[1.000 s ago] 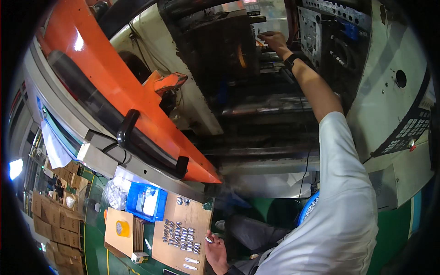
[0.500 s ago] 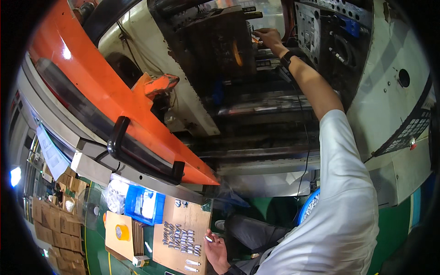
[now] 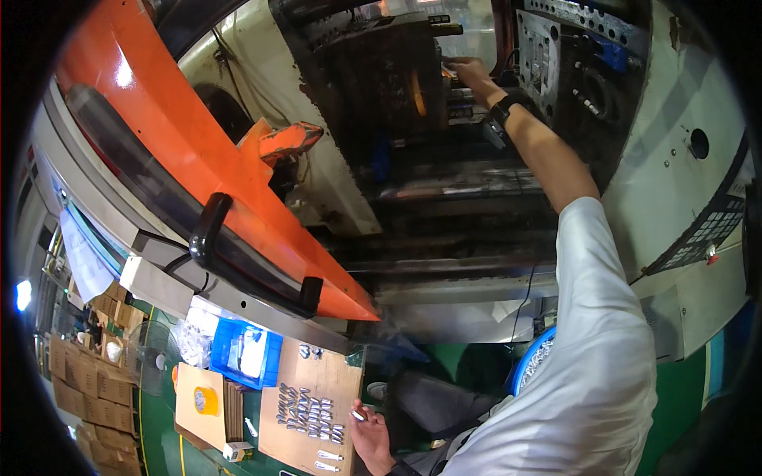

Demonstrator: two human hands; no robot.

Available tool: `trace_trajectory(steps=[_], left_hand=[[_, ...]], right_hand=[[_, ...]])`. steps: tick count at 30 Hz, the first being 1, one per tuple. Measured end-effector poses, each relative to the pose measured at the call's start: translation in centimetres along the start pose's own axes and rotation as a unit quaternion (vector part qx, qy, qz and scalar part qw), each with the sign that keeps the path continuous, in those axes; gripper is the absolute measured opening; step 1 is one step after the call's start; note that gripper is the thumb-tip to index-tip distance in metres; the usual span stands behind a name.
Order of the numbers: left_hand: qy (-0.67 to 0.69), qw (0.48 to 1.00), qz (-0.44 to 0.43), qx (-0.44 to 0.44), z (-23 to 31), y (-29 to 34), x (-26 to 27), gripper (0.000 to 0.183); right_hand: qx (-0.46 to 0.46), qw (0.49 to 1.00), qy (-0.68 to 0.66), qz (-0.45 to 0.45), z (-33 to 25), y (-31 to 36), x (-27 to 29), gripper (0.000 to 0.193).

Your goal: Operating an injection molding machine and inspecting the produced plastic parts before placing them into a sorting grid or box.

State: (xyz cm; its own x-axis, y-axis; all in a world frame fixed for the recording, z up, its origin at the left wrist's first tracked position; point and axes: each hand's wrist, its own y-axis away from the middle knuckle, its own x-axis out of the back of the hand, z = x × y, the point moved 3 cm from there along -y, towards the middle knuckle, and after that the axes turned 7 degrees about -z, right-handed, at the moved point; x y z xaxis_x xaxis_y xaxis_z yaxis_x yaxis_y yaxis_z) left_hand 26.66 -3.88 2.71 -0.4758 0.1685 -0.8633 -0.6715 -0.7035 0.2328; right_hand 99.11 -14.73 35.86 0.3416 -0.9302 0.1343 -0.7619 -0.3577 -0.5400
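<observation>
My right arm reaches far into an open moulding machine, and my right hand (image 3: 475, 77) is at the face of the dark left mould block (image 3: 377, 83). Its fingers are pinched together there; what they hold, if anything, is hidden. Low in the view my left hand (image 3: 371, 439) is palm up beside a cardboard-topped table (image 3: 278, 440). A small shiny metal cylinder (image 3: 359, 415) is held between its thumb and fingers. Rows of similar small metal parts (image 3: 313, 412) lie next to that hand, with two white-handled pieces (image 3: 329, 455) nearer the table's front.
An orange machine door (image 3: 182, 151) with a black handle (image 3: 208, 230) slants along the left. Facing the left block is a grey mould plate (image 3: 541, 59). A blue bin (image 3: 246, 354), a yellow tape roll (image 3: 206, 401) and a blue-rimmed tub (image 3: 524, 365) of small parts stand lower down.
My right hand has shifted slightly right and down, its wrist turning, while staying at the mould block. My left hand keeps the metal cylinder. The whole view has moved slightly.
</observation>
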Motion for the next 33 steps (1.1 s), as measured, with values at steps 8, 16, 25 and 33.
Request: trace_trajectory(steps=[8,16,25,33], left_hand=[[-0.046,0.999,-0.003,-0.006,-0.1,-0.4,-1.5,0.029],[-0.397,0.908,-0.126,-0.040,2.4,0.3,-16.0,0.018],[-0.518,0.738,-0.239,-0.361,5.2,1.6,-32.2,0.019],[-0.529,0.692,-0.239,-0.428,3.8,0.5,-35.4,0.020]], right_hand=[[-0.107,0.992,0.024,-0.059,-0.8,0.2,0.4,0.041],[-0.129,0.987,-0.096,-0.029,0.8,-0.4,-0.5,0.063],[0.019,0.961,-0.231,-0.151,-14.2,18.7,-8.4,0.016],[0.330,0.853,0.033,-0.403,-25.5,32.6,-11.0,0.029]])
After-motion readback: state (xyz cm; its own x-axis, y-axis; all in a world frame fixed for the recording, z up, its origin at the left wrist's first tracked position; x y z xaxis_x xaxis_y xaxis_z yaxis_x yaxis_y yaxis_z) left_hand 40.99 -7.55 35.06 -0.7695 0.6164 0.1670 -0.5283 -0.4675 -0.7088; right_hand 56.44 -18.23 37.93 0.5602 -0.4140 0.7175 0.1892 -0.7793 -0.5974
